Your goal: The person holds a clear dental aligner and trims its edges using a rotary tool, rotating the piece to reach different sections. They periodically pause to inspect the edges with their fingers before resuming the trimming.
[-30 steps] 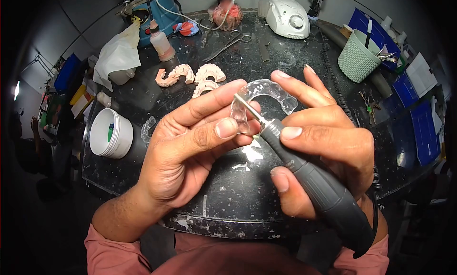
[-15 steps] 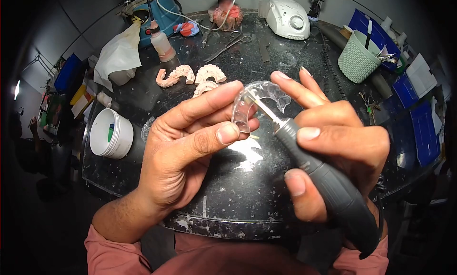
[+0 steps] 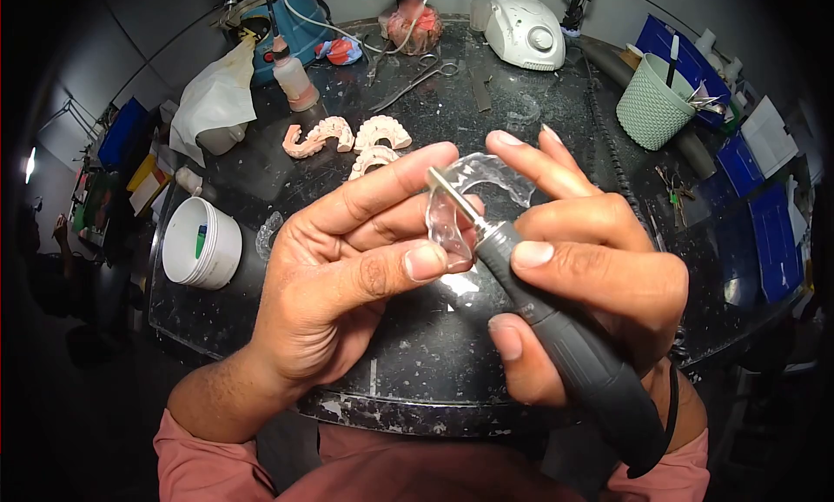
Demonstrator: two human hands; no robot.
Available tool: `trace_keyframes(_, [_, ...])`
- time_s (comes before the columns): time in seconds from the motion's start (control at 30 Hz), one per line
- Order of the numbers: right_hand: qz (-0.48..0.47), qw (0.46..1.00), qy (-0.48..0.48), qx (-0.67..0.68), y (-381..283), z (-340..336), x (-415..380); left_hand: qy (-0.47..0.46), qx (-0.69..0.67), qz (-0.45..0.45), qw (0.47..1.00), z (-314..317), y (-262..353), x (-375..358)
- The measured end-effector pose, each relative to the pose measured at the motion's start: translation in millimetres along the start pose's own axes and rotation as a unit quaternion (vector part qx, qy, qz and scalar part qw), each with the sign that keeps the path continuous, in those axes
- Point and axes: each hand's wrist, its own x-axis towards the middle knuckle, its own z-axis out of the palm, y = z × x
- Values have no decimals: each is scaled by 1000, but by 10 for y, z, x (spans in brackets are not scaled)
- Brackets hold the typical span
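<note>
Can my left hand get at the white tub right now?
Probably within reach, but it's occupied: your left hand is pinching the clear dental tray. The white tub stands nearby, open-topped, with only another clear piece showing between them.

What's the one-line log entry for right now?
left hand: pinching clear plastic arch-shaped tray | right hand: gripping black tapered handpiece | silver metal bit: at tray, contact unclear

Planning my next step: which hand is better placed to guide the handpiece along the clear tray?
Likely the right hand: it grips the black handpiece, whose metal bit is right by the clear tray. The left hand is busy pinching the tray.
</note>
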Motion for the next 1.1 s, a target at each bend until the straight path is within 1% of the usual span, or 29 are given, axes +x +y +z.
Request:
trace_keyframes(0.03, [0, 1000, 0, 0, -10, -6, 1, -6, 5, 3, 1000, -9, -5, 7])
trace_keyframes(0.1, [17, 998, 14, -54, -33, -20, 11, -1, 4, 1, 1000, 2, -3, 2])
trace_keyframes(0.27, [7, 999, 9, -52, -29, -15, 10, 14, -10, 8, 1000, 21, -13, -4])
trace_keyframes(0.37, [4, 999, 1, -38, -31, -24, 19, 9, 5, 12, 1000, 2, -12, 1])
trace_keyframes(0.53, [13, 999, 22, -34, 3, -1, -9, 1, -5, 5, 1000, -2, -2, 14])
trace_keyframes(0.63, [11, 999, 17, -41, -11, -22, 6, -10, 1, 5, 1000, -35, -11, 14])
trace_keyframes(0.7, [10, 1000, -4, -20, -31, -37, 23, -4, -1, 13, 1000, -10, -23, 18])
trace_keyframes(0.73, [-12, 1000, 26, -7, 37, 7, -17, 1, -3, 21, 1000, -1, -25, 18])
trace_keyframes(0.87, [0, 999, 53, 0, 38, 23, -28, 3, 20, 17, 1000, -18, -20, 10])
trace_keyframes(0.93, [18, 1000, -6, -12, -28, -48, 14, -6, 11, 22, 1000, -43, -28, 17])
trace_keyframes(1.03, [32, 999, -15, -23, -38, -54, 19, -6, 10, 25, 1000, -36, -31, 22])
trace_keyframes(1.07, [17, 1000, -22, 5, -23, -59, 16, -6, 10, 25, 1000, -26, -27, 23])
trace_keyframes(1.1, [16, 1000, -22, 4, -23, -52, 14, 4, 14, 27, 1000, -11, -18, 22])
